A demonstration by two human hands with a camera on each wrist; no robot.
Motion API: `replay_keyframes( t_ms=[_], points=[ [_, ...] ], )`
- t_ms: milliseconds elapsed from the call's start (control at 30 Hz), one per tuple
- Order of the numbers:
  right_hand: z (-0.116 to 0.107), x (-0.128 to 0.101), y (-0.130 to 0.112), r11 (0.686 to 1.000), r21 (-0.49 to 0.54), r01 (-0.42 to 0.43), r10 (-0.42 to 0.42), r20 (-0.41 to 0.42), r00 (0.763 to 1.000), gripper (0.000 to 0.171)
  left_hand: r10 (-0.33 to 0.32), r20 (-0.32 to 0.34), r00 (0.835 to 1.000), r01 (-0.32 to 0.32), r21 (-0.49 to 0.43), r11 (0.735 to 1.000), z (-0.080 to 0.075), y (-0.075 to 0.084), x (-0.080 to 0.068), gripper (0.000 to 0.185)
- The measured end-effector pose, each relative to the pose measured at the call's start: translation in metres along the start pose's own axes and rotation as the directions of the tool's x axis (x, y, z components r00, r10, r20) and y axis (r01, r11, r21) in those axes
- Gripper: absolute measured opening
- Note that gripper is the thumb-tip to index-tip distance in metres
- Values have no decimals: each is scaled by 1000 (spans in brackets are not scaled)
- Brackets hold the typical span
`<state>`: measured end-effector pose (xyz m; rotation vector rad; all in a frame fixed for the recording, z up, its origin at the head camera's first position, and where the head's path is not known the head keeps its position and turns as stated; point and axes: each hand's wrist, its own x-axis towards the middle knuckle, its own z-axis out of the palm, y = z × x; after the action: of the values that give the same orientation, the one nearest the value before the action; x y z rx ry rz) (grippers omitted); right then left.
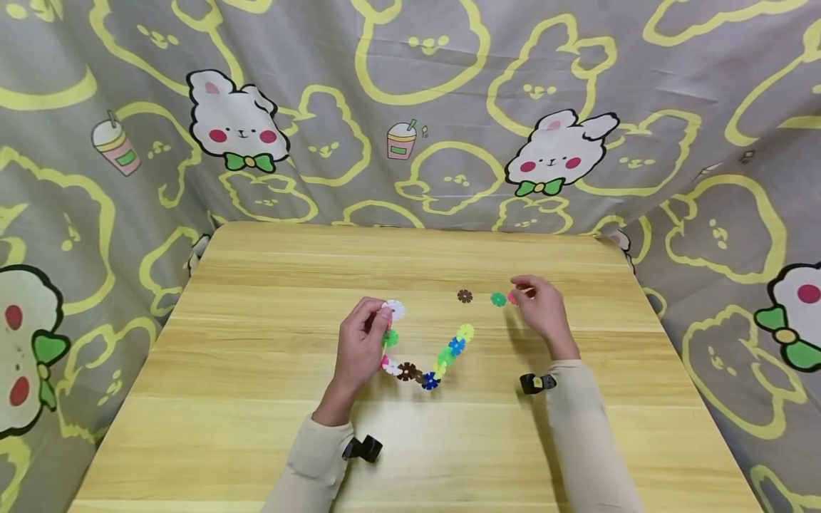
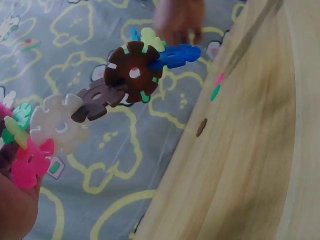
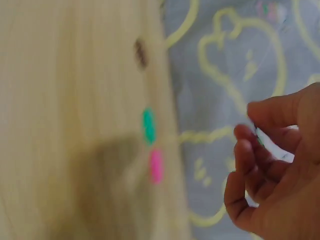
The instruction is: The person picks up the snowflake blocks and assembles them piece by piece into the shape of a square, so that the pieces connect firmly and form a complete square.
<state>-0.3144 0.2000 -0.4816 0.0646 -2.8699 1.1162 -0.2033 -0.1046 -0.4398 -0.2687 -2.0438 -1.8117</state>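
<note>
While the left hand (image 1: 360, 347) pinches the near-left end of a chain of snowflake discs (image 1: 428, 360), its fingers curl round the white disc (image 1: 394, 309) at the top of that end. The chain sags in a shallow V over the wooden table (image 1: 256, 399): it runs from the hand down to a blue disc (image 1: 430, 381) at the lowest point, then climbs away to the right to a yellow-green disc (image 1: 465, 332). The left wrist view shows the chain lifted, with brown, white and pink discs slotted edge to edge.

The right hand (image 1: 542, 308) hangs over the table with its fingers loosely curled. It is just beside a loose pink disc (image 1: 512, 298); whether it touches that disc I cannot tell. A green disc (image 1: 498, 298) lies next to the pink one, and a brown disc (image 1: 465, 296) lies further left, apart from both. A rabbit-print cloth (image 1: 410, 107) hangs behind.
</note>
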Motion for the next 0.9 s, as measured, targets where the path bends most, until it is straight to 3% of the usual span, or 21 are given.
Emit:
replay_keyframes(
  t_ms=[133,267,367,700,900],
  points=[
    [2,13,23,990,-129,-62,76,113,991,36,-34,-9,999,33,-27,999,-2,-1,-1,14],
    [8,20,34,959,-278,-54,120,227,967,45,-61,-21,998,59,-63,996,-1,0,-1,15],
    [13,22,37,940,-335,-56,149,257,955,47,-75,-17,997,74,-90,993,-1,0,-2,16],
    [16,16,34,945,-322,-47,123,220,968,27,-100,-6,995,99,-99,990,-3,2,-2,17],
    [18,4,21,972,-231,-53,104,214,971,22,-115,-1,993,115,-101,988,0,3,-3,18]
  ],
)
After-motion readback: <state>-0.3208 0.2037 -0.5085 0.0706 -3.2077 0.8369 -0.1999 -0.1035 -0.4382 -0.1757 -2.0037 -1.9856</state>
